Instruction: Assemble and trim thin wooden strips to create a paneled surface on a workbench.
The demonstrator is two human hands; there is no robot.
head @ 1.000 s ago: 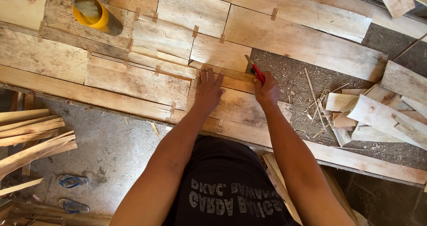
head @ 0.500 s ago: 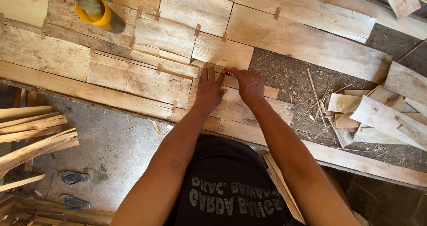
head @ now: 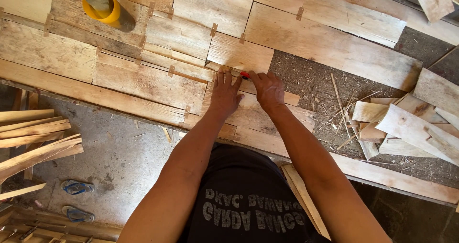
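Head view: hands now side by side, left hand (head: 224, 93) flat on plank (head: 248, 110), right hand (head: 268, 89) gripping red tool (head: 245, 74)

Both hands rest side by side on the flat table of joined wooden boards (head: 143, 80), the left hand (head: 224, 93) just left of the right hand (head: 268, 89). A round yellow tub (head: 101, 6) stands far left behind them. Loose pale wood offcuts (head: 411, 128) lie piled to the right. 2 blue sandals (head: 76, 200) lie on the floor below left.

Rough matt wood boards (head: 143, 80); glossy, perhaps plastic, yellow tub (head: 101, 6).
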